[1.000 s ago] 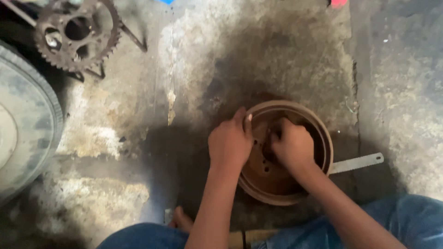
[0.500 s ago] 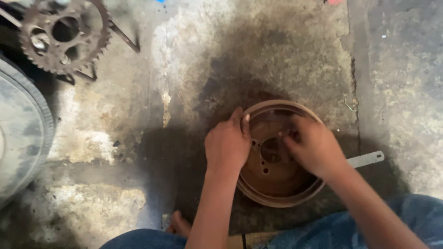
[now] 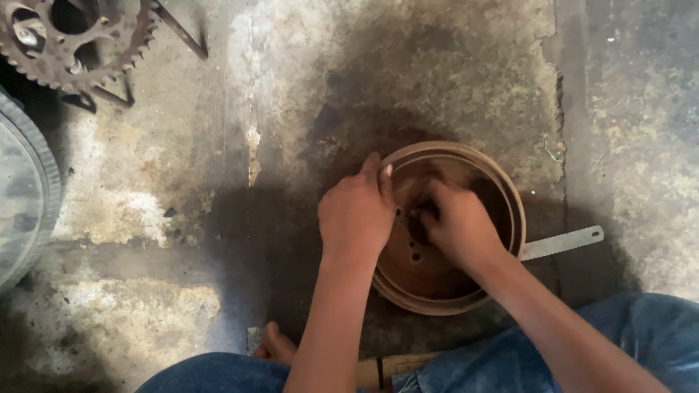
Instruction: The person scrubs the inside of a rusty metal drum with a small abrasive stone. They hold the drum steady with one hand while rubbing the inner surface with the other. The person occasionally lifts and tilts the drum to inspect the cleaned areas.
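- Down at the bottom edge, my knees in blue jeans (image 3: 641,335) frame the view, with a bare foot (image 3: 275,346) and a wooden handle (image 3: 397,367) between them on the floor (image 3: 451,65).
- Just ahead of my knees sits the rusty metal drum (image 3: 502,185), open side up on the dark, oily patch of concrete.
- My left hand (image 3: 357,215) is clamped over the drum's near-left rim, thumb inside, fingers curled over the edge, holding it steady.
- My right hand (image 3: 455,225) is down inside the drum, fingers bunched together around the middle hole; I cannot tell whether they pinch anything, since the hand is blurred.
- Inside the drum I see only the rust-brown floor with small bolt holes; nothing loose that I can make out.
- I judge the rim could slip under my left hand on the greasy concrete, and the rusty edges could scrape my knuckles.
- A flat grey metal strip (image 3: 564,242) pokes out from under the drum's right side; it could let the drum rock.
- Farther off, top left, lie a toothed sprocket (image 3: 109,54) and the edge of a tyre (image 3: 29,189).
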